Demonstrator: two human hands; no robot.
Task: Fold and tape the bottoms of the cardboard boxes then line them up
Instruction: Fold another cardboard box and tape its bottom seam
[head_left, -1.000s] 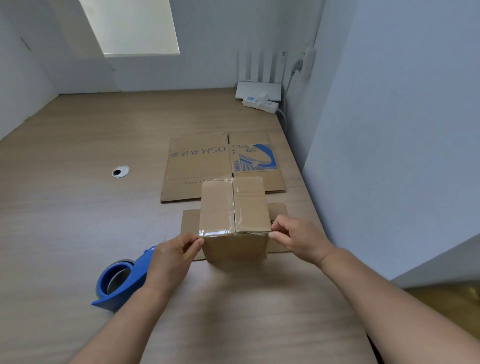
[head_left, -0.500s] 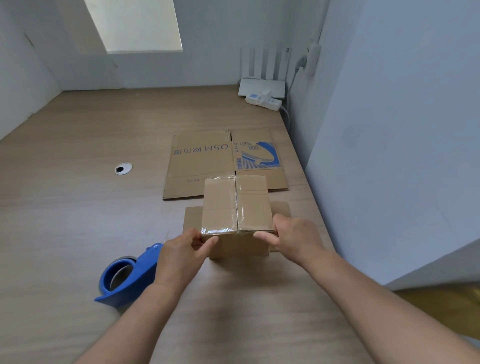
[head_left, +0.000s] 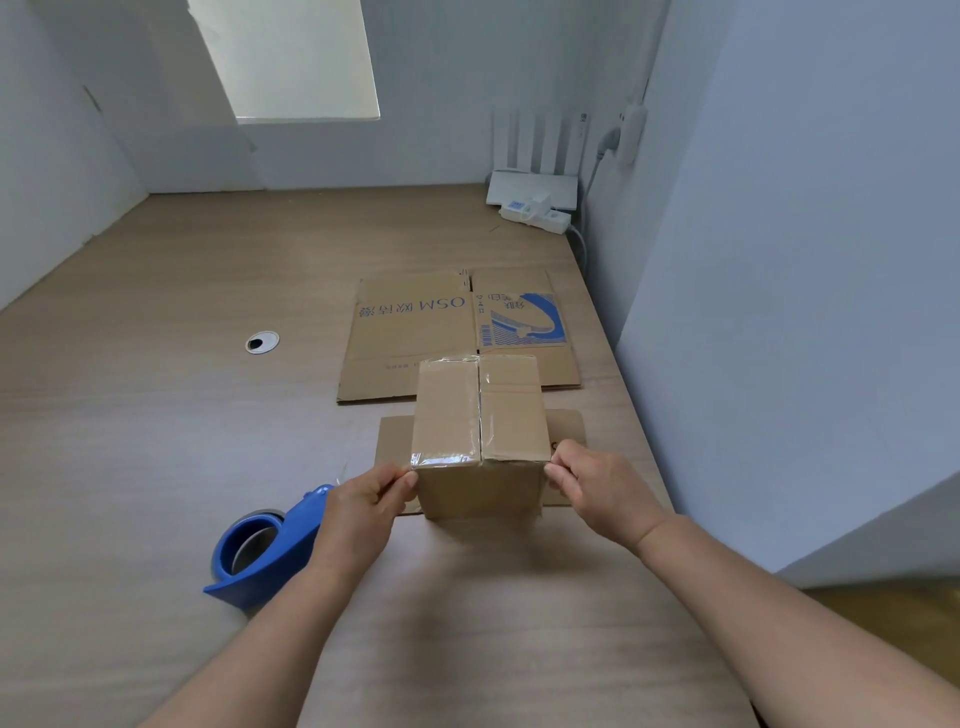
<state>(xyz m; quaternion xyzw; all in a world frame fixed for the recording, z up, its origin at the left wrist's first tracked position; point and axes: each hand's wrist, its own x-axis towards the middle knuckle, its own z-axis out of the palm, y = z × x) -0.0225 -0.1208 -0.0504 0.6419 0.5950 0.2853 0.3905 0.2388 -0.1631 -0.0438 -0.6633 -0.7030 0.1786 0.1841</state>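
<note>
A small brown cardboard box (head_left: 480, 415) stands bottom-up on the wooden table, its flaps closed and clear tape running along the middle seam. My left hand (head_left: 363, 506) touches the box's near left top corner with curled fingertips, where the tape end shines. My right hand (head_left: 597, 486) pinches the near right top corner. A flat piece of cardboard (head_left: 563, 426) lies under the box. A blue tape dispenser (head_left: 260, 551) sits on the table just left of my left wrist.
A flattened printed carton (head_left: 415, 338) lies behind the box. A round cable grommet (head_left: 262, 342) is set in the table (head_left: 156, 441) at the left. A white router and power strip (head_left: 535, 200) sit at the far right corner. A white wall runs close along the right.
Both hands slid inward along the box's near top edge half a second ago and are now back at its two near corners. The box has hardly moved.
</note>
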